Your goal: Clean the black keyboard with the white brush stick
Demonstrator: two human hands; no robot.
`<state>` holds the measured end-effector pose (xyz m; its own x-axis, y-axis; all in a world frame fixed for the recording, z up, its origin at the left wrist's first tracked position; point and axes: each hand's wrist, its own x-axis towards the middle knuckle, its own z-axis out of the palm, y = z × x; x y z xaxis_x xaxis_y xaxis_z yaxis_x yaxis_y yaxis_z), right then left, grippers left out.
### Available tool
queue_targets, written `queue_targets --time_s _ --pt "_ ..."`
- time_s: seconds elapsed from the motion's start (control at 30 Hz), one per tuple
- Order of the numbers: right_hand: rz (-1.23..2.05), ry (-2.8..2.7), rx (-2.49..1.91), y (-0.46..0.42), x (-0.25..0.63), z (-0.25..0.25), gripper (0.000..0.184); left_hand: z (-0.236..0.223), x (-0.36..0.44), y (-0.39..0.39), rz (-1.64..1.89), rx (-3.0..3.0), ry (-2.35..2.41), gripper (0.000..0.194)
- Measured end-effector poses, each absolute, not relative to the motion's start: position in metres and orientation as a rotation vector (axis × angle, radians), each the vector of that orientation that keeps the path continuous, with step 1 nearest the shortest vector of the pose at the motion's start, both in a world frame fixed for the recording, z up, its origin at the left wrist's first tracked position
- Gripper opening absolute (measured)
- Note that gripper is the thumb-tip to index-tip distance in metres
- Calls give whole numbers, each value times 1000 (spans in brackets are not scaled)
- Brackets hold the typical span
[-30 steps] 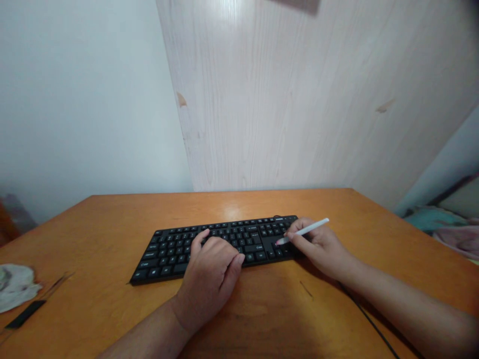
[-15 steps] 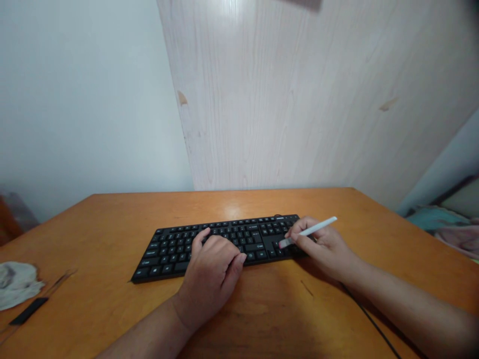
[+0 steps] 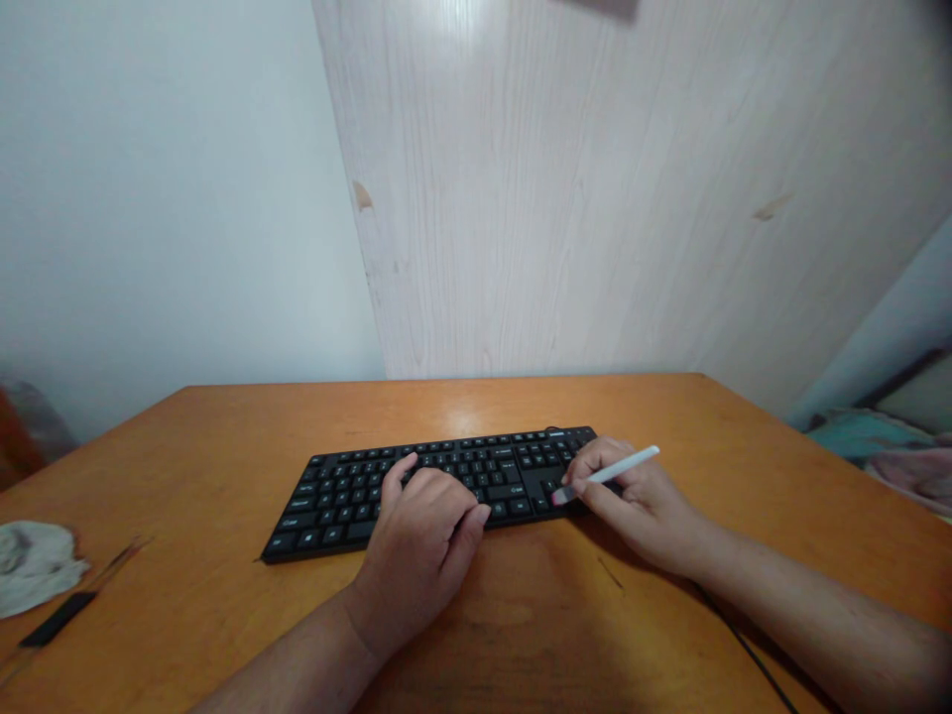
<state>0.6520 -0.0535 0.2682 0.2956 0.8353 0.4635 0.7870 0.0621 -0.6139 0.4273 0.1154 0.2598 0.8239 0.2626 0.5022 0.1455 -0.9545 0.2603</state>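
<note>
A black keyboard lies slightly slanted on the wooden table. My left hand rests palm down over its front middle, little finger and thumb apart; the other fingertips are hidden behind the knuckles. Between the thumb and fingers of my right hand is a slim brush with a white handle. Its pale bristles, pinkish-red at the end, reach the arrow keys near the keyboard's right front edge. That hand covers part of the number pad.
On the table's left side lie a crumpled pale cloth and a thin tool with a black band. A dark cable runs under my right forearm. A wall panel stands behind; folded fabrics sit at far right.
My right hand has shifted slightly left and toward me, bringing the brush tip lower on the arrow keys and its handle down. The left hand and keyboard have stayed put.
</note>
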Motion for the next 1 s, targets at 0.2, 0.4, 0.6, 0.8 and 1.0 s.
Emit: queue_targets --time_s 0.2,0.4,0.6,0.8,1.0 --pt "82 -1414 -1744 -54 651 269 14 260 428 114 818 2798 320 21" --pt "53 -1562 -1682 -53 641 270 12 258 428 116 844 2797 319 14" --pt "84 -1505 -1681 -54 641 272 17 255 429 115 1105 2743 348 34" --pt "68 -1532 -1680 -53 642 271 17 253 429 115 1154 2735 365 51" --pt "107 -1482 -1680 -52 641 271 19 254 429 117 1245 2737 412 37"
